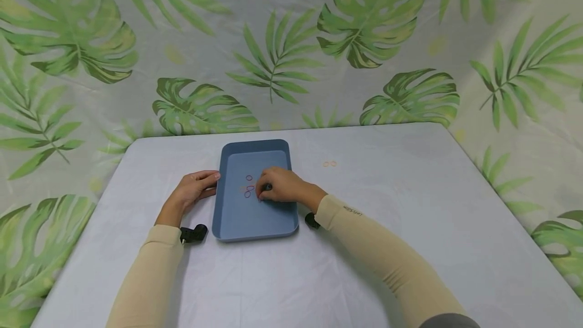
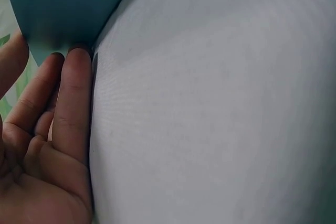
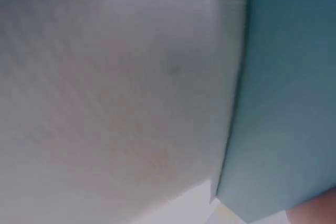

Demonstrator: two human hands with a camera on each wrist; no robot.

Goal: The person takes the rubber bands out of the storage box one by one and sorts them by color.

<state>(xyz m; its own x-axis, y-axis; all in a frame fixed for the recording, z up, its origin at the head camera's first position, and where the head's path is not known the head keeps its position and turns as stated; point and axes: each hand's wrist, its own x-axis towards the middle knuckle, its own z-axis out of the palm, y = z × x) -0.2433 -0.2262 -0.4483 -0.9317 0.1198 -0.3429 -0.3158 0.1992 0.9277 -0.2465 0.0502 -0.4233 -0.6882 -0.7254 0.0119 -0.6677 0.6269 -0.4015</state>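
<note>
Left hand (image 1: 193, 188) touches the tray (image 1: 237, 220), fingers nearly straight; right hand (image 1: 283, 185) pinches a red band (image 1: 258, 197), and dragging it could scatter neighbouring bands (image 1: 250, 187).

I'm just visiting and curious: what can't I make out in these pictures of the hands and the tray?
- Head view: whether the right hand pinches a ring; its own fingers hide that, with only a speck of red showing.
- Head view: how the red rings overlap; too small.
- Right wrist view: the inside of the tray; its outer wall blocks it.
- Left wrist view: the whole left hand; the left edge cuts it off.
</note>
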